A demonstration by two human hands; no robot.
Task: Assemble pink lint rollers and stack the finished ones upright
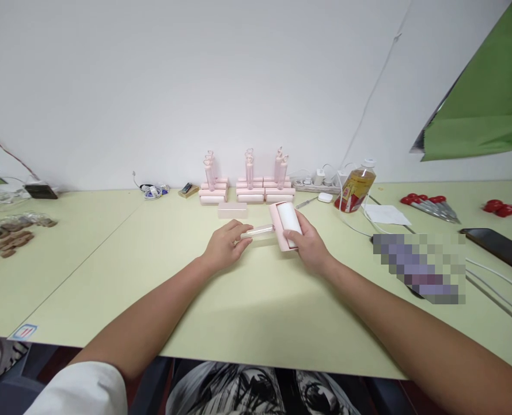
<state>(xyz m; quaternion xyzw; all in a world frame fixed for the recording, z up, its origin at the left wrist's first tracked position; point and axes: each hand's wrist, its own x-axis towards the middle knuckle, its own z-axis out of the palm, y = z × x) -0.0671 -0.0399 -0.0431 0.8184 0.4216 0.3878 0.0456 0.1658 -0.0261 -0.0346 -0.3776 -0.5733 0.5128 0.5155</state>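
**A:** In the head view, what do the hands have?

**B:** A pink lint roller (287, 222), low over the pale green table (260, 311), near its middle. The right hand (307, 242) has its grip closed around the near end of the roller's head, thumb by the white roll.

**A:** And the other one?

**B:** The left hand (227, 245) has its grip closed on the clear handle (259, 231), which sticks out sideways from the head toward that hand.

**A:** Anything behind?

**B:** Stacks of pink roller parts (249, 193) by the wall. A bottle (356, 187) of amber liquid stands right of them, and red-handled tools (428, 204) lie farther right.
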